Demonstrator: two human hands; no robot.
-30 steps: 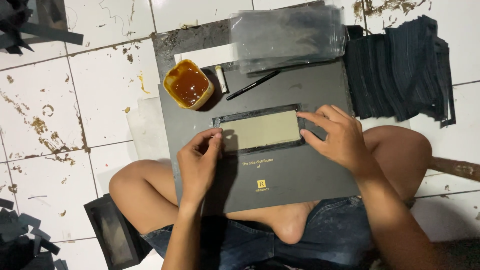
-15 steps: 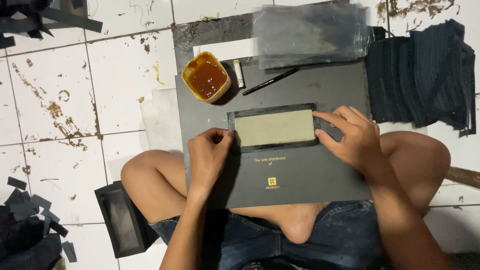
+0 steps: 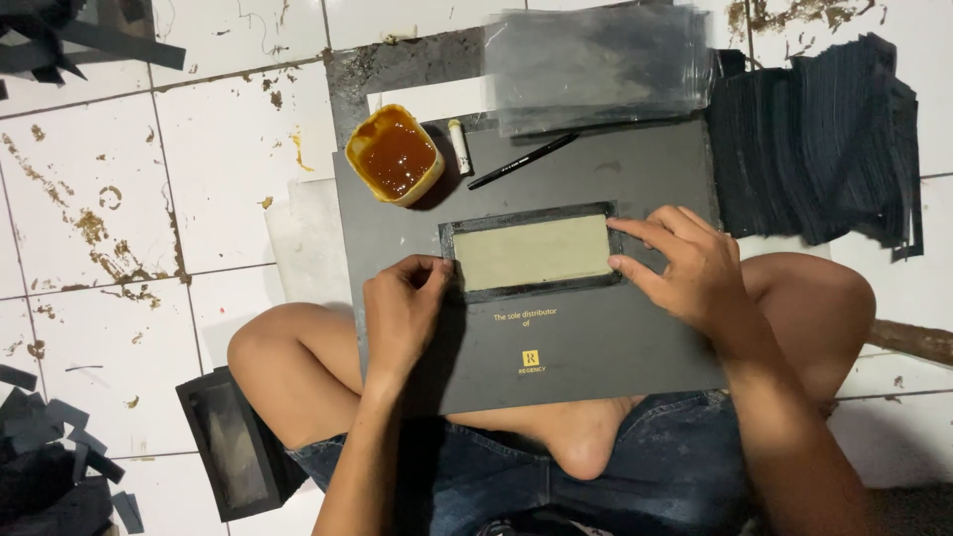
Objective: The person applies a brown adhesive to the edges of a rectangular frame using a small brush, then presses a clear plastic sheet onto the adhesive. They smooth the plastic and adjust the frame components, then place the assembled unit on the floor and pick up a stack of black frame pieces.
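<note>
I sit cross-legged on a tiled floor with a large dark grey board (image 3: pixel 596 347) across my lap. On it lies a flat rectangular piece (image 3: pixel 531 251), pale olive in the middle with a black border. My left hand (image 3: pixel 402 308) presses its fingertips on the piece's left end. My right hand (image 3: pixel 685 263) presses fingers on the right end, thumb at the lower right corner. Neither hand lifts anything.
A yellow tub of brown glue (image 3: pixel 395 156), a small white stick (image 3: pixel 461 147) and a black pen (image 3: pixel 523 162) lie at the board's far edge. Clear plastic sleeves (image 3: pixel 596 65) are stacked beyond. Black strips (image 3: pixel 819 149) pile at right. A finished black frame (image 3: pixel 230 457) lies by my left knee.
The view has shifted slightly, so everything sits lower and more to the right in frame. Both hands stay on the ends of the bordered piece, with fingers pressing slightly differently.
</note>
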